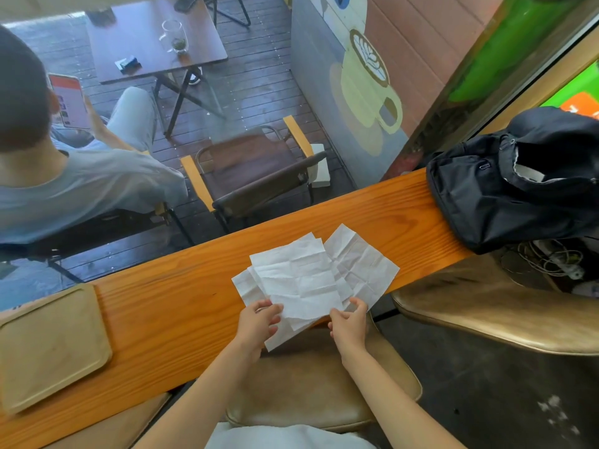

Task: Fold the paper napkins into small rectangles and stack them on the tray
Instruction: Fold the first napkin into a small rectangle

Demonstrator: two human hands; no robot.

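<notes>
Several white, creased paper napkins (pixel 301 277) lie unfolded and overlapping on the orange wooden counter (pixel 181 312), some hanging over its near edge. My left hand (pixel 259 322) pinches the near left corner of the top napkin. My right hand (pixel 348 324) pinches its near right corner. A beige tray (pixel 52 348) with nothing on it sits at the counter's left end, well apart from the napkins.
A black backpack (pixel 512 183) rests on the counter's right end. Beyond the counter is a window; behind it a person sits in a chair. Tan stools (pixel 324 390) stand below the counter's near edge.
</notes>
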